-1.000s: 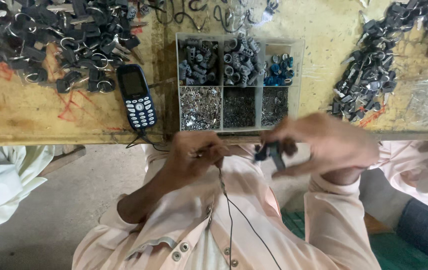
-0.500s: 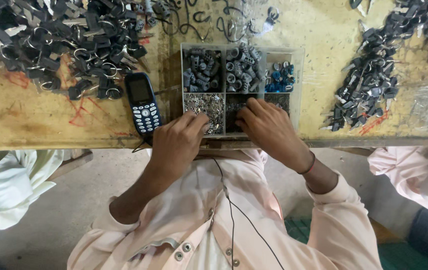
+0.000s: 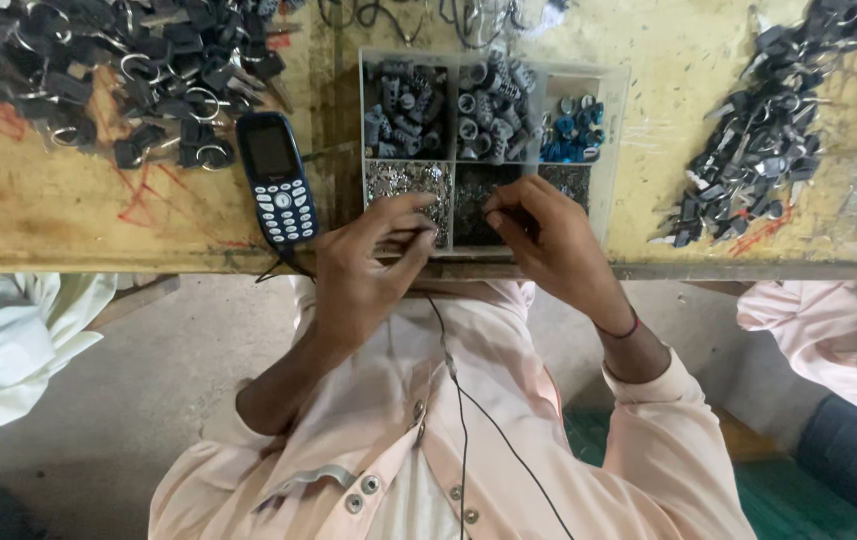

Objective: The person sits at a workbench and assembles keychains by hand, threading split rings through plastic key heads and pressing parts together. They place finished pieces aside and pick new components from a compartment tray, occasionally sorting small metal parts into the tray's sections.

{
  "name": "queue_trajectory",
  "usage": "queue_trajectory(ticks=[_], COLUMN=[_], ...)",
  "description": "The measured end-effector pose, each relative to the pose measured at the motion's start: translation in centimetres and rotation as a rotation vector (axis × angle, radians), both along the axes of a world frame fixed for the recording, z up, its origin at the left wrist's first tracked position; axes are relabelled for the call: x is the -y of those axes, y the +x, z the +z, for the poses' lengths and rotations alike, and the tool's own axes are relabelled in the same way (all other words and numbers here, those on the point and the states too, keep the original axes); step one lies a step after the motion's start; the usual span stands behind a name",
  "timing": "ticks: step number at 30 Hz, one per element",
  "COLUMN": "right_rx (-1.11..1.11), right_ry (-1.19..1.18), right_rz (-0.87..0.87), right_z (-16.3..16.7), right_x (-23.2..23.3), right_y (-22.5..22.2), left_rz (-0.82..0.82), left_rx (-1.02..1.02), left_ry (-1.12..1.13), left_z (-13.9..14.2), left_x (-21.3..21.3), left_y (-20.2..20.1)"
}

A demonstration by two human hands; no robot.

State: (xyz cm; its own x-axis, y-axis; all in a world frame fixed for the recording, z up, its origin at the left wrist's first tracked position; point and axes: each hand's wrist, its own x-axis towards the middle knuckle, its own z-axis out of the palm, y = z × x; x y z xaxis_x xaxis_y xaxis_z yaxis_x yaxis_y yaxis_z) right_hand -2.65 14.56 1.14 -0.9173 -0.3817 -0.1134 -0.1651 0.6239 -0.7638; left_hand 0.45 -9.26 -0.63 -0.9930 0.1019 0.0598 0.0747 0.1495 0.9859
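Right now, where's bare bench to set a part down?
Bare yellow wood lies left of the blue keypad phone, below the black key pile, and between the clear compartment tray and the right key heap. Crowded: both hands at the tray.

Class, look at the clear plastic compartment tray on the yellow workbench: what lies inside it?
The clear plastic compartment tray holds grey cylinders, more grey cylinders, blue caps, and tiny silvery bits. The left hand and right hand cover the front edge.
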Motion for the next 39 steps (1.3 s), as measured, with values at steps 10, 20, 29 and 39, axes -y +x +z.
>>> queue_trajectory(ticks=[10, 20, 29, 39], right_rx=[0.575, 0.511, 0.195, 0.26], right_ry=[-0.8, -0.73, -0.659, -0.544], right_rz=[-0.182, -0.083, -0.165, -0.158], right_z=[-1.1, -1.2, -2.5, -2.1], right_x=[0.3, -1.2, -0.3, -1.0], right_y=[2.1, 1.9, 2.6, 0.6], left_rz=[-0.047, -0.215, -0.099, -0.154], left_rx=[0.004, -0.069, -0.074, 0.181], left_ry=[0.295, 0.306, -0.06, 0.167], left_z=[-0.2, -0.5, 0.6, -1.7], left_x=[-3.8, -2.9, -3.2, -3.1], left_y=[-0.5, -1.5, -1.7, -3.1])
